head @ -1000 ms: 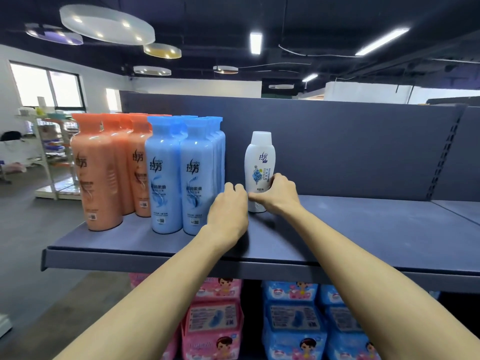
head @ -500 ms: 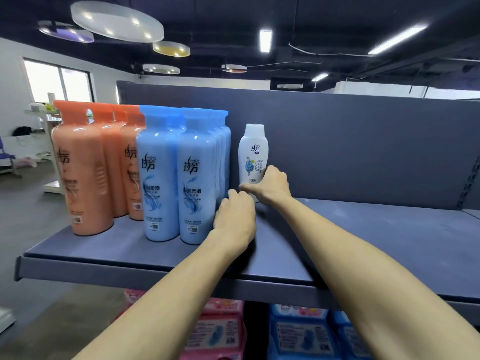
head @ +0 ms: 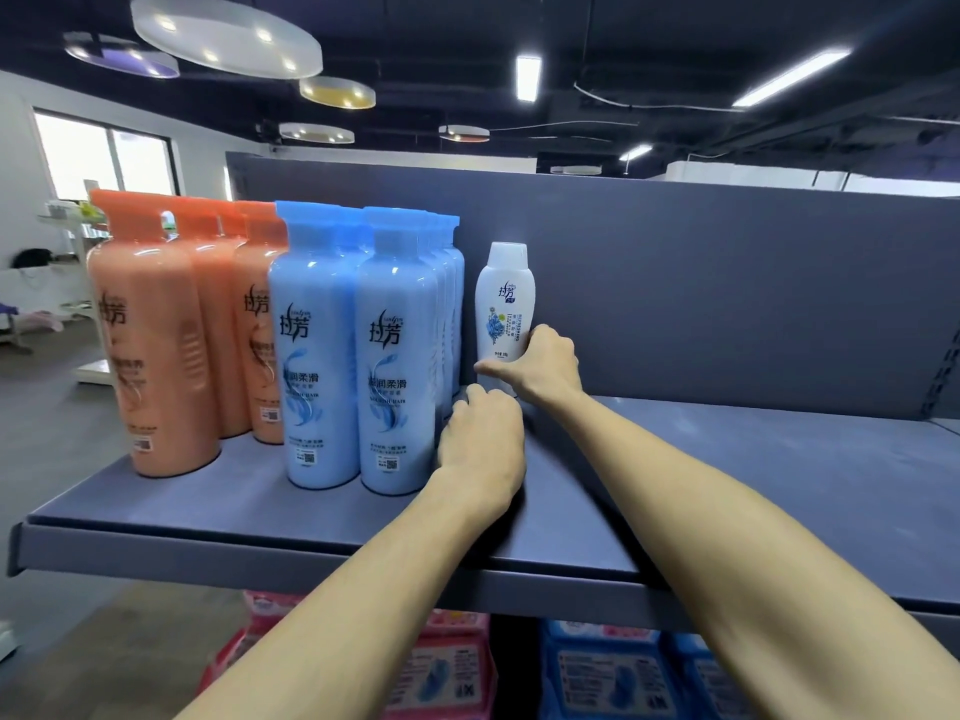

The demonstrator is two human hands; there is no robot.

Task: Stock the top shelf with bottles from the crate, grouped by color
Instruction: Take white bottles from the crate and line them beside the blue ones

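While the white bottle point(head: 503, 298) stands upright at the back of the top shelf point(head: 727, 459), its long axis runs vertical — cap up, printed label facing the camera. It sits just beside the rearmost blue shampoo bottles point(head: 358, 350), close against the shelf's grey back panel point(head: 727, 283). The right hand point(head: 543, 363) wraps the bottle's lower part, fingers curled round its right side and thumb laid across the front near the base. The left hand point(head: 480, 439) rests loosely closed on the shelf in front of the bottle, knuckles near the blue row; whether it touches anything cannot be told. Blue bottles stand in two rows running front to back — orange shampoo bottles point(head: 171, 335) likewise to their left, all upright. Pink and blue packets point(head: 597, 672) fill the shelf below.
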